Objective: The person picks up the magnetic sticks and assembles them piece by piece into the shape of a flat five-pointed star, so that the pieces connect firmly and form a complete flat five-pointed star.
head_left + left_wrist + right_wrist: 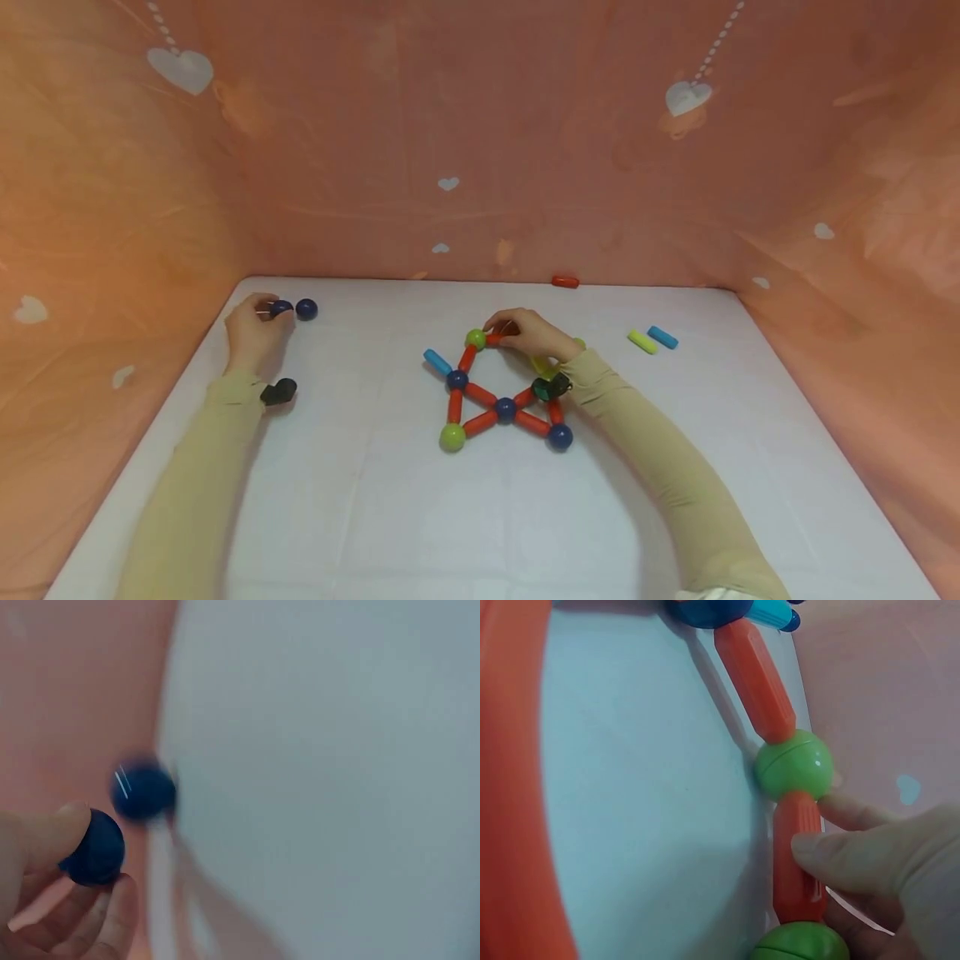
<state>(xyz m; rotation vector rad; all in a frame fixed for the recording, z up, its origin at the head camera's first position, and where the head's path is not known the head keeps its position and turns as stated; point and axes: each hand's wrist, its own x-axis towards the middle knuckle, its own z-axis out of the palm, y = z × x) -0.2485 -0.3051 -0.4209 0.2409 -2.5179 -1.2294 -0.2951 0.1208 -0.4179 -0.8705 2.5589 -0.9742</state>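
Note:
At the far left of the table, my left hand pinches a dark blue ball between thumb and fingers. A second dark blue ball lies just to its right. My right hand grips a red rod at the back of a ball-and-rod frame. That rod sits between a green ball and another green ball. Red rods link blue and green balls in the frame's front part, around a central blue ball. A blue rod sticks out on the left. My right hand and wrist hide part of the right side.
A loose yellow rod and a loose blue rod lie at the right. One red rod rests by the back edge. Orange cloth with pale hearts encloses the white table at the back and sides.

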